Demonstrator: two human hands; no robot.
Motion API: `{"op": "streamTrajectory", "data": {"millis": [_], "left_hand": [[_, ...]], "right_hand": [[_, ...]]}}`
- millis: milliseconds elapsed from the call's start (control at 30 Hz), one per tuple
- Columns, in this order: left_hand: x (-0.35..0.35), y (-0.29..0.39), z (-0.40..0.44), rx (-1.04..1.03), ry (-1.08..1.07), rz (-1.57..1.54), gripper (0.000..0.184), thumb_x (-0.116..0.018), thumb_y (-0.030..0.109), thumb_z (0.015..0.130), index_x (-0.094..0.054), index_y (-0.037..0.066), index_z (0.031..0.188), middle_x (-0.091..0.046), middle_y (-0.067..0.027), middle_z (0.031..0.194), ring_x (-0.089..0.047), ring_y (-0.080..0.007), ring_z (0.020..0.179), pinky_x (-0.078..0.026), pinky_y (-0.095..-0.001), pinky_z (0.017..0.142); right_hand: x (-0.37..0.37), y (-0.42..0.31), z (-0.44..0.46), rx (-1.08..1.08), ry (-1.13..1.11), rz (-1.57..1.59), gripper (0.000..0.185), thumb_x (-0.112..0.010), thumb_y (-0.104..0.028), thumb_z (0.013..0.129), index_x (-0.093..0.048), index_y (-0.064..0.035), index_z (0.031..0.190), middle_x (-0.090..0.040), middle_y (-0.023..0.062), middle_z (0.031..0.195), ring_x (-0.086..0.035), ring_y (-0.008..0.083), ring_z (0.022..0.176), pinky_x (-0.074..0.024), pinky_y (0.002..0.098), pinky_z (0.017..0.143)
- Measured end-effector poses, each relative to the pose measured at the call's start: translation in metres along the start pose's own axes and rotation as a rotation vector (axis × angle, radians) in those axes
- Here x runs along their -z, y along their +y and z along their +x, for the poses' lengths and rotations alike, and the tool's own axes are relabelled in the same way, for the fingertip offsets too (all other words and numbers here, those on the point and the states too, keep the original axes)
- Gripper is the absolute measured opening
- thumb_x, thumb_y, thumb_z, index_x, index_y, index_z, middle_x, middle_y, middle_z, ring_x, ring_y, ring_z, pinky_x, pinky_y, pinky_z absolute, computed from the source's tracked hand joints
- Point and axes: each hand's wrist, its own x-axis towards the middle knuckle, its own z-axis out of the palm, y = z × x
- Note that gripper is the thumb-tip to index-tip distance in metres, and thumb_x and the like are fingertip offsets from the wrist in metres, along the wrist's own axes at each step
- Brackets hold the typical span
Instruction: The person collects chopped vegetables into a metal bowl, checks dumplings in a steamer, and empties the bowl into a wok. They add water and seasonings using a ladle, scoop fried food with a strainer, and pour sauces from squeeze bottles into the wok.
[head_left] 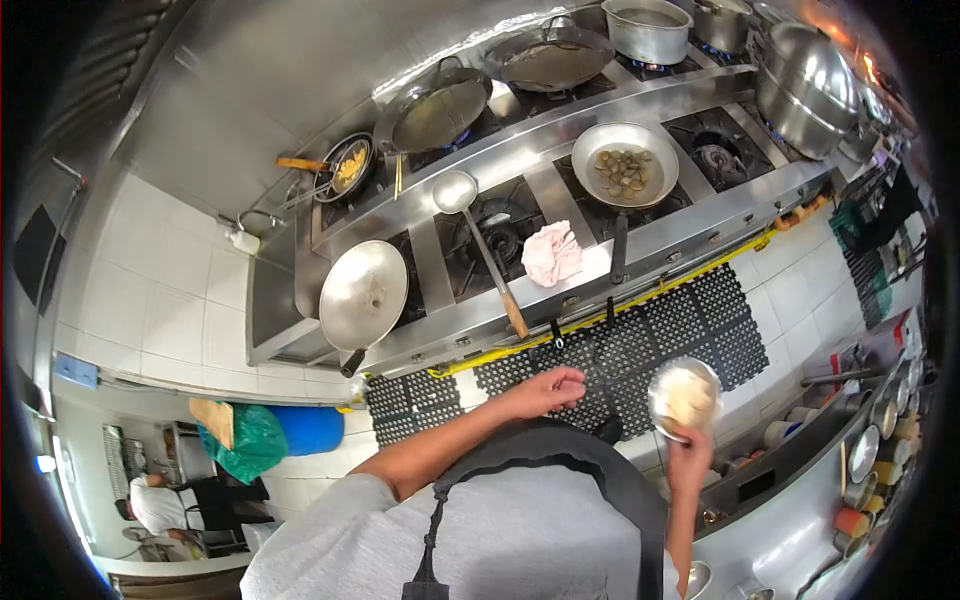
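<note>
My right hand [688, 446] grips a small metal bowl [655, 402] by its near rim. In the bowl lies pale yellow food [690, 398] that I cannot name more exactly. My left hand [548, 391] is in front of my body, above the black floor mat, with its fingers loosely curled and nothing visible in them. Across the stove front, nearest the left hand, a long ladle [487, 245] with a wooden handle rests beside a crumpled pink cloth [552, 254]. A frying pan [590, 150] holding clams [622, 172] sits on a burner to the right.
A wok [365, 290] stands at the stove's left end. Behind are two dark pans [440, 115] of liquid, a tall pot [648, 35] over a flame and a steamer [805, 90]. Containers [850, 520] line the right counter. Another person [165, 505] works at far left.
</note>
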Motion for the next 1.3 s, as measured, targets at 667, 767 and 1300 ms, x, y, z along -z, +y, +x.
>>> {"op": "streamTrajectory", "data": {"millis": [667,767,1300], "left_hand": [[0.175,-0.001,-0.228,-0.704,0.814,-0.232,0.065,-0.049,0.042,0.107,-0.035,-0.003,0.150,-0.058,-0.0231,0.136,-0.058,-0.0306,0.126,-0.044,-0.0377,0.106],[0.190,-0.025,-0.228,-0.665,0.905,-0.227,0.065,-0.050,0.042,0.107,-0.035,-0.004,0.150,-0.058,-0.0266,0.135,-0.059,-0.0345,0.125,-0.044,-0.0391,0.105],[0.205,-0.015,-0.216,-0.461,1.075,-0.265,0.057,-0.041,0.043,0.109,-0.044,-0.002,0.145,-0.055,-0.0245,0.138,-0.054,-0.0337,0.129,-0.040,-0.0388,0.109]], "right_hand": [[-0.325,-0.384,0.067,0.914,-0.520,-0.614,0.058,-0.081,-0.015,0.073,-0.059,-0.0003,0.125,-0.061,0.0180,0.116,-0.057,0.0375,0.107,-0.0481,0.0453,0.096],[-0.357,-0.386,0.065,0.951,-0.572,-0.664,0.051,-0.082,-0.016,0.071,-0.058,-0.0008,0.113,-0.060,0.0192,0.109,-0.057,0.0388,0.105,-0.0491,0.0466,0.093],[-0.407,-0.349,0.118,0.748,-1.015,-0.691,0.037,-0.071,-0.014,0.080,-0.067,-0.0071,0.115,-0.064,0.0196,0.107,-0.066,0.0414,0.100,-0.0540,0.0473,0.088]]}}
